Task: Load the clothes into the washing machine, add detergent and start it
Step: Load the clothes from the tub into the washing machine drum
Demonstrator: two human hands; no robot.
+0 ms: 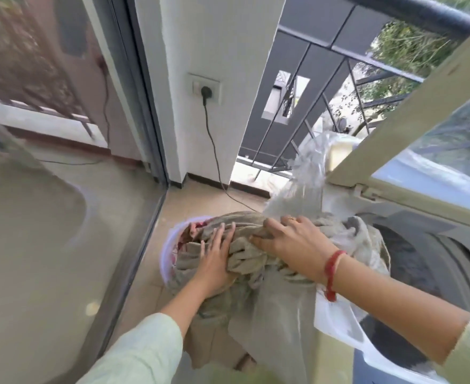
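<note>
A large grey-beige cloth (256,278) is bunched up between a white laundry basket (166,253) on the floor and the open top of the washing machine (411,261) at the right. My left hand (214,259) presses flat against the left side of the bundle. Fingers of my right hand (294,242) curl into the folds on top. Part of the cloth drapes over the machine's front edge and hangs down. Red clothes (193,227) show in the basket behind the bundle. The machine's lid (411,126) stands raised at the right.
A glass sliding door (62,217) runs along the left. A white pillar carries a socket with a black plug (206,91), and its cable trails over the floor. A dark balcony railing (311,92) is behind. Clear plastic sheeting (303,176) hangs by the machine's back corner.
</note>
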